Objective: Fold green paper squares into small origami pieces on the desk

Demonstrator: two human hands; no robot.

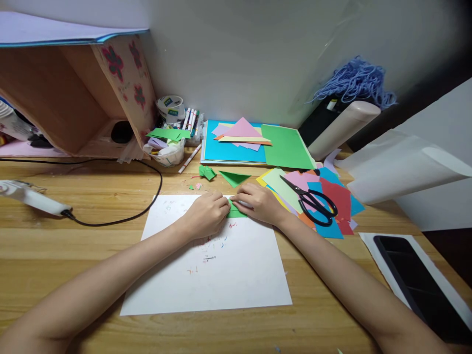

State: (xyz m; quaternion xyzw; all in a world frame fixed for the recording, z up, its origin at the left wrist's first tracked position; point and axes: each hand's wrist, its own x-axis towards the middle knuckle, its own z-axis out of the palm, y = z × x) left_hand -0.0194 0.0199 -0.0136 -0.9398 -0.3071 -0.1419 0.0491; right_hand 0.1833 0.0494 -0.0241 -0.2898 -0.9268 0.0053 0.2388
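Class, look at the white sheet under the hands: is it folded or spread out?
Spread out: the white sheet lies flat on the wooden table, its two near corners visible and no fold showing.

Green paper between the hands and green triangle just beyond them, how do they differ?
The green paper is over the white sheet; the green triangle lies on the wooden table. The left hand and right hand both touch the green paper, while neither holds the green triangle. The hands hide part of the green paper's outline, whereas the green triangle's long, three-cornered shape shows. Both are green.
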